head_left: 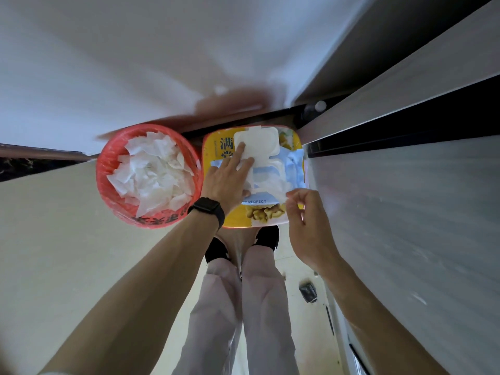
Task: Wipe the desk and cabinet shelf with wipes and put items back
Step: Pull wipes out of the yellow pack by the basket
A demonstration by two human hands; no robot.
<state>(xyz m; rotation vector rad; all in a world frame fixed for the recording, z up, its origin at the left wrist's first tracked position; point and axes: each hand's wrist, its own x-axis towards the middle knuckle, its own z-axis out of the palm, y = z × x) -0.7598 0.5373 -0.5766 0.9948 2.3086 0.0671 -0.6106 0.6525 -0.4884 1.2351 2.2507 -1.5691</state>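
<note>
A blue and white pack of wipes (290,169) lies on a yellow box (213,147) on the floor, its white flip lid (261,143) open. My left hand (226,182) presses flat on the pack, fingers spread over the lid and opening. My right hand (305,212) pinches the edge of a white wipe (270,186) that sticks out of the pack. A black watch sits on my left wrist.
A red bin (108,169) lined with a red bag stands left of the box, full of crumpled white used wipes (154,174). A light cabinet front (405,212) runs along the right. My legs and black shoes are below the box. A small dark object (308,292) lies on the floor.
</note>
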